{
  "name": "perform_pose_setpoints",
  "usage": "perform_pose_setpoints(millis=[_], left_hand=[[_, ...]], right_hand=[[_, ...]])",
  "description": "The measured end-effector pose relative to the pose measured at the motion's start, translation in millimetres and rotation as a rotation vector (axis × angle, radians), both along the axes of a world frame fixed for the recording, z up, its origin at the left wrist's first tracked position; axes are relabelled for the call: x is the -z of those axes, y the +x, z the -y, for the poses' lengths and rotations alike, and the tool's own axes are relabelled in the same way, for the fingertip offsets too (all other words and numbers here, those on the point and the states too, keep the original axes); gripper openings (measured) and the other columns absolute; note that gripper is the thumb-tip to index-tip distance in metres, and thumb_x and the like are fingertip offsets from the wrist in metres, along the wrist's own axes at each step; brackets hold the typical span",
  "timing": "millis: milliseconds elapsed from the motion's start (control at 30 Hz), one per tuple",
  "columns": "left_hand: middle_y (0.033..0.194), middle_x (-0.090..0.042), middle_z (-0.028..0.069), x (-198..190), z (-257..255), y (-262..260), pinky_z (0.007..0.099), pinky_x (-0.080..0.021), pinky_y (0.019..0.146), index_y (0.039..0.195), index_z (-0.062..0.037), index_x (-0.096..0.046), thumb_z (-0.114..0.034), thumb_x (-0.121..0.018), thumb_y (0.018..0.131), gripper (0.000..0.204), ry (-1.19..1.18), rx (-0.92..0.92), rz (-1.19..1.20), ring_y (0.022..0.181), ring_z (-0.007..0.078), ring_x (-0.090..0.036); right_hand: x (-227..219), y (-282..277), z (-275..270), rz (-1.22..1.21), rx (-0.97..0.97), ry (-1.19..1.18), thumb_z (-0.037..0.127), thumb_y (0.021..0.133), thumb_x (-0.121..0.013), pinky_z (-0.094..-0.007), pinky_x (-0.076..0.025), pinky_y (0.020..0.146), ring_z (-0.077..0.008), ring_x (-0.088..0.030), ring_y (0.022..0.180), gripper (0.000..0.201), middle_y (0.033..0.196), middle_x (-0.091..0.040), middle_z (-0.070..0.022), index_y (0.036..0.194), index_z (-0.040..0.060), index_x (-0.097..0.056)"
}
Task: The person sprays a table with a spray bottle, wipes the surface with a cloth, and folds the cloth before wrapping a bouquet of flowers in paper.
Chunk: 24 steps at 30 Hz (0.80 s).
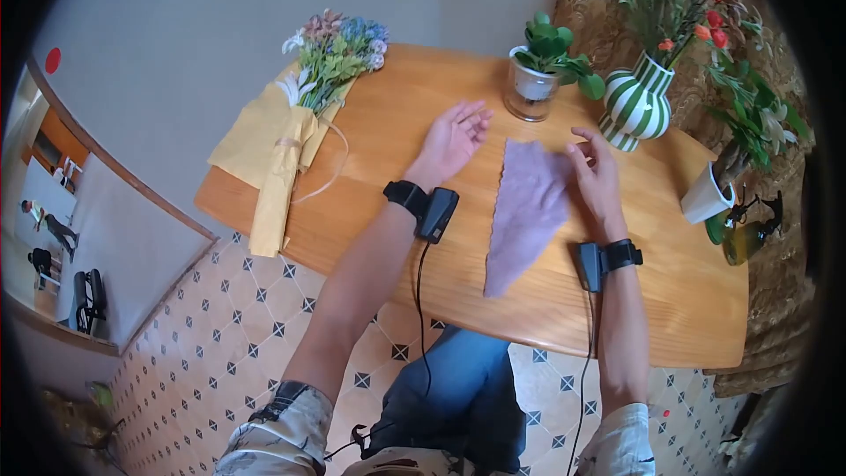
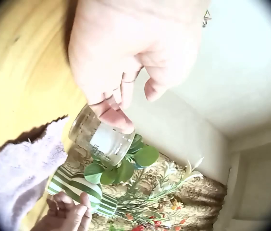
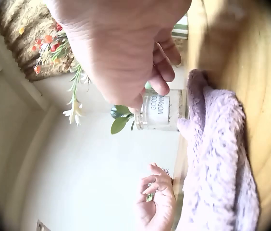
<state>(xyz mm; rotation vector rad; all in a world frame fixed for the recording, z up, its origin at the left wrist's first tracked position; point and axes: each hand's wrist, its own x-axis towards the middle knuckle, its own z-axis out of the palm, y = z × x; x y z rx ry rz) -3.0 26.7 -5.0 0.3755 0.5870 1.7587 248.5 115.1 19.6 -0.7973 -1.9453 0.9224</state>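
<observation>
A purple fuzzy cloth lies on the wooden table, narrowing to a point toward the near edge. To its left is my left hand, palm turned up and fingers loosely bent, with nothing in it. My right hand hovers at the cloth's right edge, its fingers relaxed and empty. In the right wrist view, the fluffy cloth lies folded in soft ridges beside that hand. Beyond both hands stands a glass jar with a leafy green plant; its label reads "GOOD MORNING" in the right wrist view.
A green-and-white striped vase of flowers stands at the back right. Nearby are a white pot and a yellow-green bottle. A paper-wrapped bouquet lies at the left, overhanging the table edge. Black cables hang from both wrist cameras.
</observation>
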Motion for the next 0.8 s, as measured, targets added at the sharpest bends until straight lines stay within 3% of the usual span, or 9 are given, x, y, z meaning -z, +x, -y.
perform_pose_setpoints(millis=[67,100,167,267,300,433,633,800], left_hand=[[0.092,-0.059,0.0086,0.1,1.8,-3.9,0.0218,-0.043,0.055,0.119,0.0007,-0.051,-0.028,-0.048,0.097,0.036,0.086,0.121,0.023,0.067,0.0121,-0.052],[0.092,-0.059,0.0086,0.3,3.2,-5.9,0.0218,-0.043,0.055,0.119,0.0007,-0.051,-0.028,-0.048,0.097,0.036,0.086,0.119,0.034,0.067,0.0121,-0.052],[0.074,-0.052,0.0012,1.8,3.5,-11.4,0.0199,-0.028,0.041,0.108,-0.0015,-0.055,-0.03,-0.048,0.097,0.031,0.096,0.113,0.027,0.049,0.0072,-0.039],[0.059,-0.041,-0.0032,1.0,5.5,-13.7,0.0211,-0.022,0.035,0.096,-0.0041,-0.054,-0.03,-0.047,0.097,0.027,0.016,-0.043,-0.123,0.039,0.0055,-0.028],[0.059,-0.041,-0.0032,0.3,6.0,-13.7,0.0211,-0.022,0.035,0.096,-0.0041,-0.054,-0.03,-0.047,0.097,0.027,0.018,-0.039,-0.113,0.039,0.0055,-0.028],[0.05,-0.029,-0.0047,-5.7,8.3,-10.1,0.0232,-0.018,0.033,0.086,-0.0074,-0.049,-0.031,-0.047,0.097,0.026,-0.042,-0.184,-0.236,0.035,0.0067,-0.022],[0.047,-0.026,-0.0052,-7.1,8.2,-12.3,0.0245,-0.016,0.032,0.082,-0.0084,-0.048,-0.035,-0.043,0.097,0.031,-0.079,-0.264,-0.269,0.033,0.0078,-0.02],[0.047,-0.026,-0.005,-4.8,10.2,-15.9,0.0249,-0.016,0.032,0.081,-0.0083,-0.048,-0.037,-0.04,0.098,0.034,-0.049,-0.272,-0.243,0.033,0.0079,-0.02]], right_hand=[[-6.0,-5.3,15.6,0.076,-0.052,0.017,0.023,0.089,-0.062,-0.0291,-0.047,0.072,-0.0163,-0.058,0.078,0.035,0.085,-0.062,-0.0084,0.118,0.0036,-0.057],[-7.0,-7.4,22.0,0.16,-0.089,0.09,0.027,0.087,-0.064,-0.0322,-0.047,0.078,-0.0209,-0.059,0.086,0.04,0.092,-0.063,-0.0117,0.12,0.0043,-0.056],[-16.7,-11.9,34.0,0.314,-0.178,0.188,0.038,0.082,-0.068,-0.0401,-0.044,0.09,-0.0323,-0.056,0.104,0.056,0.108,-0.061,-0.0192,0.125,0.0052,-0.054],[-20.8,-14.1,46.8,0.521,-0.234,0.373,0.04,0.081,-0.069,-0.0405,-0.044,0.092,-0.0341,-0.053,0.109,0.059,0.115,-0.058,-0.0203,0.125,0.0045,-0.053],[-15.2,-13.6,47.4,0.581,-0.251,0.363,0.04,0.08,-0.069,-0.0416,-0.042,0.096,-0.0366,-0.05,0.114,0.059,0.122,-0.054,-0.0209,0.124,0.0038,-0.054],[-11.9,-15.0,49.4,0.675,-0.291,0.392,0.037,0.08,-0.07,-0.0414,-0.041,0.099,-0.0382,-0.048,0.117,0.056,0.125,-0.052,-0.022,0.123,0.0036,-0.055],[0.1,-22.4,50.3,0.578,-0.347,0.393,0.025,0.084,-0.067,-0.0399,-0.041,0.098,-0.0372,-0.05,0.115,0.043,0.127,-0.051,-0.0203,0.12,0.0032,-0.058],[9.5,-28.0,41.3,0.426,-0.394,0.305,0.01,0.082,-0.064,-0.039,-0.046,0.088,-0.0351,-0.058,0.101,0.022,0.111,-0.061,-0.0186,0.103,0.0015,-0.065]])
